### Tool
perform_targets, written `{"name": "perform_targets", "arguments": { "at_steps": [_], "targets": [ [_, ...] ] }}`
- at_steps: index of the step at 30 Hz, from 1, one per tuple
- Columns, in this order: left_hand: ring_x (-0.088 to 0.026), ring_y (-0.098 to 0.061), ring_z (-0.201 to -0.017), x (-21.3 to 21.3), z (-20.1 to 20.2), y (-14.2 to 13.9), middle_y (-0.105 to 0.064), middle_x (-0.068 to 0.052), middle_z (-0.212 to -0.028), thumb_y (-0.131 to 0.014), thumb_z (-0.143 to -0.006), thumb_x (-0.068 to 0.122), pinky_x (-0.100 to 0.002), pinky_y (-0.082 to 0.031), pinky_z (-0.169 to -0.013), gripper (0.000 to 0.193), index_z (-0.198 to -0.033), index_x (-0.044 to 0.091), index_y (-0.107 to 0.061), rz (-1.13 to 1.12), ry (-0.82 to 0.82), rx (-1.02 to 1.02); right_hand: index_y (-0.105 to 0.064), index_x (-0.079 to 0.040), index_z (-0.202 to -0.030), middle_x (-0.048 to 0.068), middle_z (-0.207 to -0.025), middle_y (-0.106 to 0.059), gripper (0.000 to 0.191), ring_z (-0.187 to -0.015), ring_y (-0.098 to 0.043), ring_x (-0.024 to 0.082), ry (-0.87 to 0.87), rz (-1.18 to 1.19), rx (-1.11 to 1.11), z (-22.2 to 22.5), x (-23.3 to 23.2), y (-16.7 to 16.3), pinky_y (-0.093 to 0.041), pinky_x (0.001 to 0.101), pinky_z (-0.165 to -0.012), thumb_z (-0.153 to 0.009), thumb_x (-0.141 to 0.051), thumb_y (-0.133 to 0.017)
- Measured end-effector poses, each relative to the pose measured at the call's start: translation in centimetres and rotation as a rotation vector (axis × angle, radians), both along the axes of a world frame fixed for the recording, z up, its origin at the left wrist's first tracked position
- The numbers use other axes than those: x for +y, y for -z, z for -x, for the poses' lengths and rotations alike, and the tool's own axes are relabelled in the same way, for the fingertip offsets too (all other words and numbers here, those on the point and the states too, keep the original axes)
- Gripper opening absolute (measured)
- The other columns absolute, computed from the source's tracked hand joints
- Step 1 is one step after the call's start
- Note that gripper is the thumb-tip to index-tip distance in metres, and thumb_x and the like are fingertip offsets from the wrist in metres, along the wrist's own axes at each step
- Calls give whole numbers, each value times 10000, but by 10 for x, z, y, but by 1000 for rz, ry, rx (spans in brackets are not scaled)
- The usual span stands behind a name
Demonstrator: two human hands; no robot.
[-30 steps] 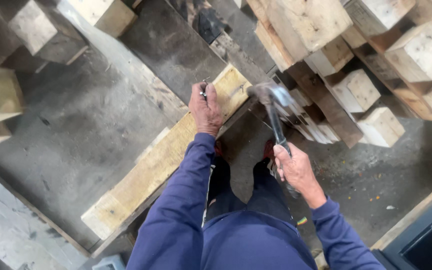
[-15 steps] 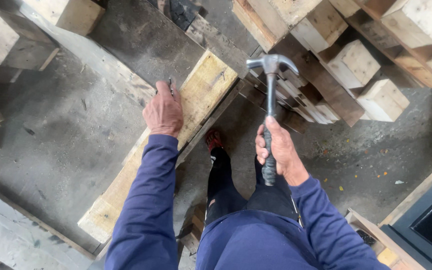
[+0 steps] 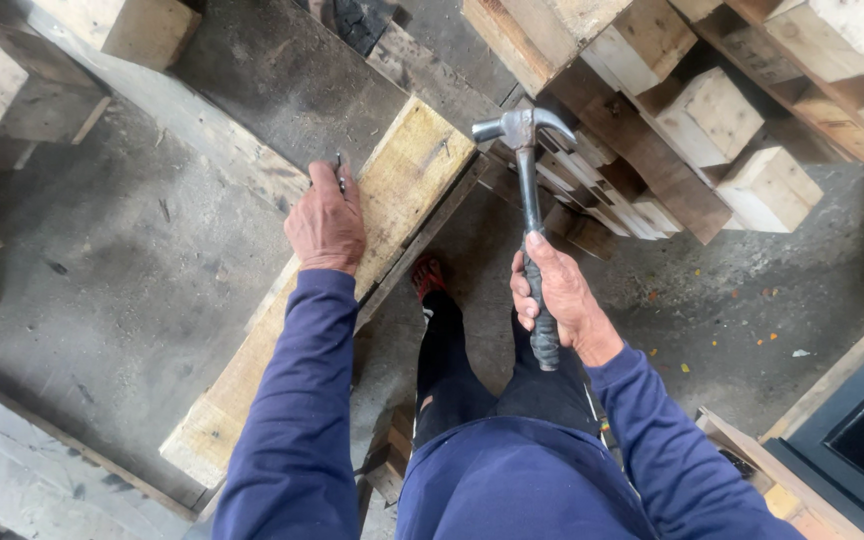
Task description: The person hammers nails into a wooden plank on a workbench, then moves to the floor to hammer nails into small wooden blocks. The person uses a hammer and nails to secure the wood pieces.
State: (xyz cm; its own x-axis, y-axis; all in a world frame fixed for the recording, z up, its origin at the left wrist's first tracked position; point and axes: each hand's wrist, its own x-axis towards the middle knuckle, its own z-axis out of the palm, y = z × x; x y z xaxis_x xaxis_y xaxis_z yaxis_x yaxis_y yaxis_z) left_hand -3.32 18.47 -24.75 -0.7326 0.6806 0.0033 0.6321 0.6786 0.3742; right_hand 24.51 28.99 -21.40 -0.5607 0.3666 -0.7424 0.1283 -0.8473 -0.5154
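Over a pale wooden plank (image 3: 352, 290) running near-left to far-right, left hand (image 3: 326, 222) pressed down, fingers pinching what looks like a nail (image 3: 339, 172) upright, right hand (image 3: 564, 298) clenched round a claw hammer (image 3: 526, 165), head raised far-right of plank, wood blocks (image 3: 742, 150) stacked beyond.

Left hand (image 3: 326, 222): arm in a blue sleeve extended forward and down, knuckles up, fingers pinched together at the tips. Right hand (image 3: 560, 298): arm bent at the elbow, fist wrapped tight, thumb side uppermost, wrist straight. The two hands are well apart.
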Motion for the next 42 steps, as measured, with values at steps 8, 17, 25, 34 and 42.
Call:
{"name": "perform_targets", "arguments": {
  "at_steps": [8, 17, 25, 34, 42],
  "targets": [
    [-165, -576, -614, -2, 2, 5, -642, -69, -769, -464, -1126, 367, -358, -479, -545, 262, -1038, 132, -540, -268, -177, 56, -544, -42, -926, 30, -651, -527, 429, -451, -523, 97, -125, -306, -160, -14, -12, -28, -461, 261, -389, -981, -467, -571],
    [-146, -659, -731, 60, -43, 3, -710, -43, -888, -703, -1005, 208, -315, -561, -626, 113, -1059, 114, -734, -637, 196, -390, -567, -57, -931, -3, -655, -571, 363, -504, -552, 63, -256, -591, -240, -28, -26, -41, -480, 231, -430, -987, -414, -597],
    [-251, -725, -821, 66, -44, 1, -729, -71, -998, -726, -992, 149, -351, -574, -716, 112, -1088, 92, -731, -696, 215, -300, -571, -42, -930, -5, -671, -568, 336, -515, -533, 68, -260, -662, -263, -31, -21, -50, -457, 235, -454, -980, -369, -632],
    [-260, -712, -829, 65, -44, -3, -713, -38, -1013, -695, -986, 145, -379, -567, -699, 166, -1149, 174, -707, -606, 248, -257, -583, -35, -951, -27, -613, -552, 351, -510, -530, 54, -316, -904, -254, -8, -14, -66, -439, 237, -474, -994, -380, -629],
    [-276, -701, -824, 65, -45, 1, -707, -41, -1013, -690, -947, 152, -384, -571, -711, 193, -1137, 184, -695, -590, 219, -206, -563, -37, -931, -39, -606, -534, 400, -506, -515, 48, -313, -934, -207, -3, -15, -67, -425, 232, -454, -998, -427, -625]
  ]
}}
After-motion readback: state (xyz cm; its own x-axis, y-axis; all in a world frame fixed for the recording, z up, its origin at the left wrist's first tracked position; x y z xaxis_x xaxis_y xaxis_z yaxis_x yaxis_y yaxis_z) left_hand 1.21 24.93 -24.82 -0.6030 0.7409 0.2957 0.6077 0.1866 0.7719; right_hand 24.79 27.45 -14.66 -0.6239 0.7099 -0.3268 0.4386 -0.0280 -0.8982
